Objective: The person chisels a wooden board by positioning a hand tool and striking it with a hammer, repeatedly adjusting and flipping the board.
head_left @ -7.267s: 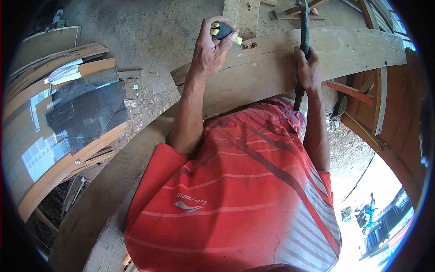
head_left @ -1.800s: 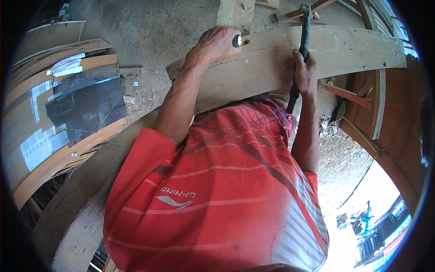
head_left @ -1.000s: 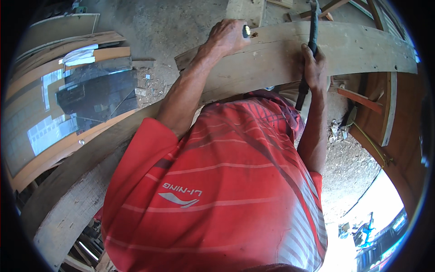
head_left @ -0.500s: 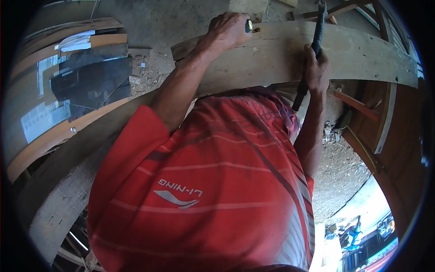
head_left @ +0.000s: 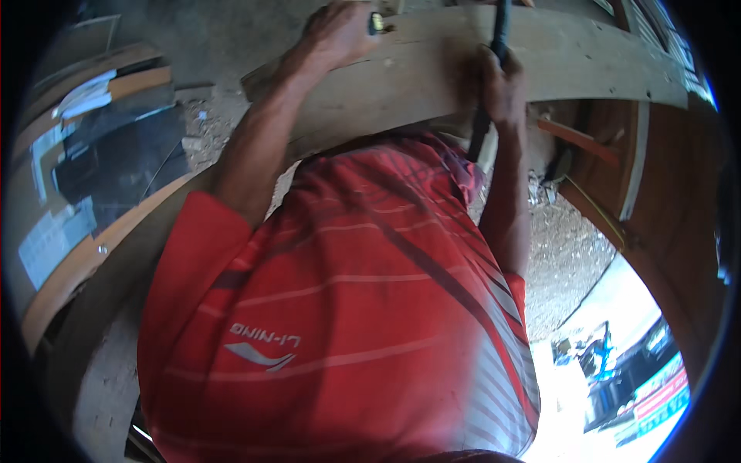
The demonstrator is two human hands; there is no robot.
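A wide wooden plank lies crosswise in front of my body. On its left part my left hand is closed around a tool with a black and yellow handle end; the rest of that tool is hidden by the fist. Just right of this end, a small dark notch shows in the wood. My right hand is wrapped round the dark handle of a hammer, held over the plank's middle. The hammer's head lies beyond the picture's upper edge.
At the left stands a tabletop with a dark glossy panel and papers. A brown wooden panel with a red-brown bar rises at the right. Wood chips litter the ground. Another thick timber runs lower left.
The whole view has shifted, so plank and hands sit farther up and left. The hammer's head has gone out of the picture. Both hands keep their grips.
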